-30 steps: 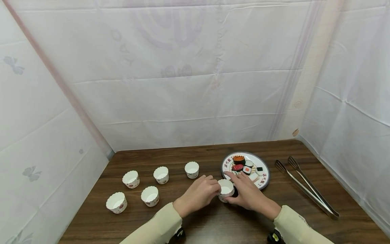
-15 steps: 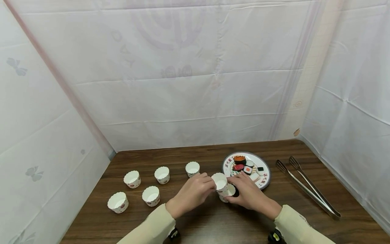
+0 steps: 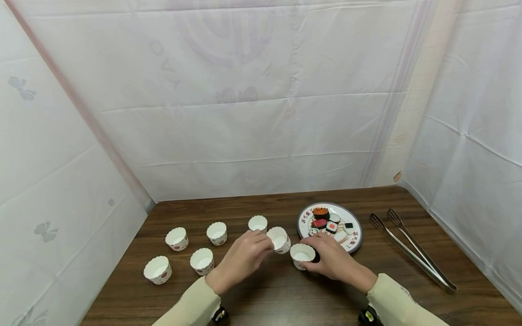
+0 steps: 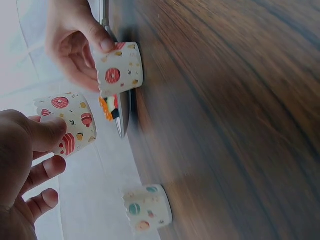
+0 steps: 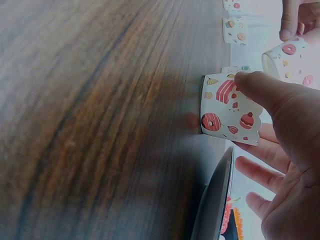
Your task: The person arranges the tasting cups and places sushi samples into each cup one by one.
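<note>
My left hand (image 3: pixel 244 256) pinches a white paper baking cup (image 3: pixel 280 240) printed with red cakes, thumb on its side. In the left wrist view this cup (image 4: pixel 82 120) hangs tilted above the table. My right hand (image 3: pixel 332 259) grips a similar baking cup (image 3: pixel 302 257) between thumb and fingers. That second cup (image 5: pixel 225 112) stands upright on the table in the right wrist view. Just behind the right hand is a round plate (image 3: pixel 355 244) bearing pieces of sushi (image 3: pixel 320 213). The right fingertips partly cover the plate's near side.
Several more baking cups (image 3: pixel 157 270) stand apart on the left of the brown wooden table (image 3: pixel 277 299); one cup (image 3: pixel 258 223) is just behind the left hand. Metal tongs (image 3: pixel 416 258) lie spread at the right. White cloth (image 3: pixel 253 136) hangs around the back and sides.
The left hand has lifted one baking cup out of the other and carried it leftward. The right hand has stayed on the lower cup.
</note>
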Motion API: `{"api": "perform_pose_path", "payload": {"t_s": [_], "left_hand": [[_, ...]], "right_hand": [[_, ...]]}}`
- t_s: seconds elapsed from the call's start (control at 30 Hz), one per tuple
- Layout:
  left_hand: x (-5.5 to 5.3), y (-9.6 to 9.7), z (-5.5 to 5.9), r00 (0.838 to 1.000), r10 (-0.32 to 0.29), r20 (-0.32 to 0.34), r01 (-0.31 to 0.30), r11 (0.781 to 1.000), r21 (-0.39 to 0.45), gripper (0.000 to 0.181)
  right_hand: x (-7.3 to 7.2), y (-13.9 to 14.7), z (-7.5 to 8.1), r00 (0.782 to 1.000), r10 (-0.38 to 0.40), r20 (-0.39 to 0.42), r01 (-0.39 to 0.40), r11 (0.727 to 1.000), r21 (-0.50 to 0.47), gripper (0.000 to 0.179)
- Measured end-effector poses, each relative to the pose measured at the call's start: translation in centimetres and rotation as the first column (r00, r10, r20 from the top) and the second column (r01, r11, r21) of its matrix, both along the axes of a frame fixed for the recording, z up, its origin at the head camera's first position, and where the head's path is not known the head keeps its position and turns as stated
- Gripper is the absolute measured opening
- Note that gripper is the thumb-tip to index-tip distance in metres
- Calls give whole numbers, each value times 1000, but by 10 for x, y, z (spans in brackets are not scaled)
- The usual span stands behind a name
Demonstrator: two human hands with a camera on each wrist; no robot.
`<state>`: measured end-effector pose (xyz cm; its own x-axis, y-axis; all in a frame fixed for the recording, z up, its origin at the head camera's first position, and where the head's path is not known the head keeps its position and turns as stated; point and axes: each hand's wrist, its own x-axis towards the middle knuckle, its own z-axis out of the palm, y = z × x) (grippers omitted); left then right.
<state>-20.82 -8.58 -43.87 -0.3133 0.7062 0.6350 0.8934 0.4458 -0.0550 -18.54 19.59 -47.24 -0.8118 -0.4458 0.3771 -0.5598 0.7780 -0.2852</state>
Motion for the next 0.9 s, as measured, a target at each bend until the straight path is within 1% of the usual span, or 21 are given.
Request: {"api": "perform_pose_path", "payload": {"t_s": [0.1, 0.3, 0.4, 0.5, 0.57, 0.77, 0.9], "left_hand": [[1, -9, 0, 1000, 20, 19, -20, 1000, 8, 12], [0, -24, -5, 999, 43, -5, -43, 999, 15, 16], [0, -32, -7, 999, 50, -9, -50, 999, 6, 15], [-1, -39, -9, 998, 63, -5, -63, 998, -9, 9], [0, -43, -10, 998, 61, -4, -61, 998, -11, 7], [1, -54, -12, 998, 65, -16, -65, 998, -13, 9], [4, -61, -13, 997, 78, 1, -78, 997, -19, 17]], "right_hand": [[0, 0, 0, 1000, -3, 10, 3, 1000, 3, 46], [0, 0, 1, 1000, -5, 29, 5, 1000, 7, 47], [0, 0, 0, 1000, -7, 20, 6, 1000, 12, 47], [-1, 0, 0, 1000, -3, 4, 3, 1000, 14, 46], [-1, 0, 0, 1000, 0, -3, 0, 1000, 16, 46], [0, 0, 0, 1000, 3, -6, -3, 1000, 13, 47], [0, 0, 0, 1000, 5, -17, -5, 1000, 4, 47]]}}
